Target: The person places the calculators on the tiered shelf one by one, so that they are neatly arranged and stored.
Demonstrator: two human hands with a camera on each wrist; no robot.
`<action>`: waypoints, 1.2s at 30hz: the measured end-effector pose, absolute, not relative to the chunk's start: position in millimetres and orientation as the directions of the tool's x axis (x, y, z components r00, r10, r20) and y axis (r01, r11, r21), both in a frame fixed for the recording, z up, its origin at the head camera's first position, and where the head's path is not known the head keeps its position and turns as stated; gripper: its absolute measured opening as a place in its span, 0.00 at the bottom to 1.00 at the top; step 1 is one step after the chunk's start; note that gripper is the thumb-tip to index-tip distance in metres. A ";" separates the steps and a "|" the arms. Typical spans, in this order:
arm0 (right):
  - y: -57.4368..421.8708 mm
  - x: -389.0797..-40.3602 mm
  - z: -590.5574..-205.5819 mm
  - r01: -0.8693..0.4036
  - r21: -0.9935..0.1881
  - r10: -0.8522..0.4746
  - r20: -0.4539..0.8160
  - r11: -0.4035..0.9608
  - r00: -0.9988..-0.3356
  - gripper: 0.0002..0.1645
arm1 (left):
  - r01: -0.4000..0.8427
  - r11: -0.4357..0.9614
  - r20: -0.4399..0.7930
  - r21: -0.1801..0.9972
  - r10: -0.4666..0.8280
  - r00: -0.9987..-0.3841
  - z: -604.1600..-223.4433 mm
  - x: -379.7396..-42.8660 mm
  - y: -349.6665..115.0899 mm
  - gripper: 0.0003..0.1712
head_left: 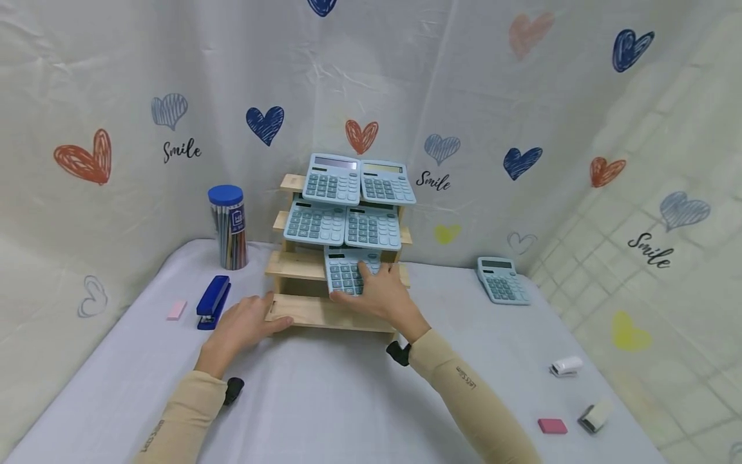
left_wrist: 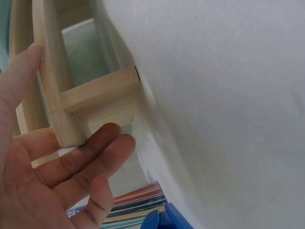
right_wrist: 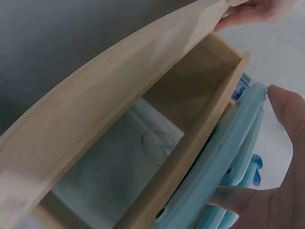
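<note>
A tiered wooden rack [head_left: 330,312] stands against the back curtain. At its left end, my left hand [head_left: 246,322] grips the bottom tier, thumb along the front; in the left wrist view, fingers of the left hand [left_wrist: 71,171] curl around the wooden corner [left_wrist: 69,129]. My right hand [head_left: 385,293] holds a light blue calculator [head_left: 342,270] on the third tier, thumb at its lower left edge and index finger over the keys. The right wrist view shows this calculator [right_wrist: 231,143] leaning on the tier's front strip. Two calculators [head_left: 330,180] rest on the top tier, two more [head_left: 315,222] on the second.
A blue-lidded pencil tub [head_left: 227,225], a blue stapler [head_left: 213,301] and a pale pink eraser [head_left: 176,310] are left of the rack. To the right lie another calculator [head_left: 503,281], a white stapler [head_left: 566,366], a pink eraser [head_left: 552,426] and a small white item [head_left: 595,415].
</note>
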State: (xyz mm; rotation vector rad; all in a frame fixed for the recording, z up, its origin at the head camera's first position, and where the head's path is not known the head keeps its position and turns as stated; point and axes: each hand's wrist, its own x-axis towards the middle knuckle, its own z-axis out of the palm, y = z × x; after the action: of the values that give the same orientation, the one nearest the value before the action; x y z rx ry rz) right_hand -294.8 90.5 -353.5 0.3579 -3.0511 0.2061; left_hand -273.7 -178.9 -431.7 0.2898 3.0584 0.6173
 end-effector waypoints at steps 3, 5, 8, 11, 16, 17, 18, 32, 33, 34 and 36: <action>73.7 -296.0 -352.4 -0.278 -0.126 -0.270 0.072 0.952 -0.960 0.60 | 0.171 0.905 0.016 0.389 0.179 -0.984 -431.5 -274.3 -178.7 0.54; 62.6 -298.0 -354.2 -0.309 -0.107 -0.301 0.082 0.945 -0.950 0.58 | 0.167 0.904 0.007 0.393 0.178 -0.984 -432.4 -274.2 -179.3 0.55; 46.7 -301.7 -358.6 -0.332 -0.072 -0.325 0.098 0.940 -0.941 0.54 | 0.156 0.904 -0.005 0.398 0.172 -0.985 -433.4 -274.0 -179.1 0.55; 32.5 -305.3 -362.4 -0.327 -0.018 -0.323 0.113 0.945 -0.940 0.53 | 0.147 0.902 -0.019 0.406 0.169 -0.985 -434.2 -273.9 -179.3 0.56; 14.7 -309.2 -363.0 -0.305 0.072 -0.312 0.127 0.950 -0.941 0.54 | 0.166 0.897 -0.001 0.411 0.183 -0.983 -435.3 -274.0 -180.0 0.55; 12.5 -309.3 -362.6 -0.303 0.082 -0.312 0.128 0.949 -0.942 0.54 | 0.173 0.896 0.007 0.409 0.187 -0.982 -435.5 -274.1 -180.2 0.55; 11.0 -309.3 -362.4 -0.303 0.088 -0.312 0.129 0.949 -0.941 0.54 | 0.179 0.895 0.014 0.408 0.190 -0.982 -435.2 -274.2 -180.2 0.54; 88.5 -291.9 -372.0 -0.375 -0.106 -0.350 0.199 0.921 -0.915 0.47 | 0.159 0.907 -0.002 0.389 0.173 -0.985 -431.4 -274.5 -177.9 0.53; 100.8 -291.8 -373.0 -0.376 -0.119 -0.348 0.202 0.919 -0.915 0.45 | 0.158 0.910 -0.001 0.384 0.171 -0.985 -431.2 -274.4 -177.7 0.53; 114.5 -292.9 -373.4 -0.376 -0.134 -0.348 0.192 0.917 -0.918 0.45 | 0.156 0.911 -0.003 0.382 0.170 -0.985 -431.0 -274.3 -177.4 0.54; 145.0 -296.0 -372.7 -0.356 -0.163 -0.333 0.149 0.920 -0.931 0.45 | 0.155 0.912 -0.005 0.381 0.170 -0.985 -431.5 -274.5 -176.9 0.54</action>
State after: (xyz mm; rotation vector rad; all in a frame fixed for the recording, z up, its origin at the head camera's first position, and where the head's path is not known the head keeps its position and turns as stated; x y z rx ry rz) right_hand -296.0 145.0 -372.7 0.5331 -2.9618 0.2841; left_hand -274.5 -176.9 -431.5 0.2580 3.0342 0.5992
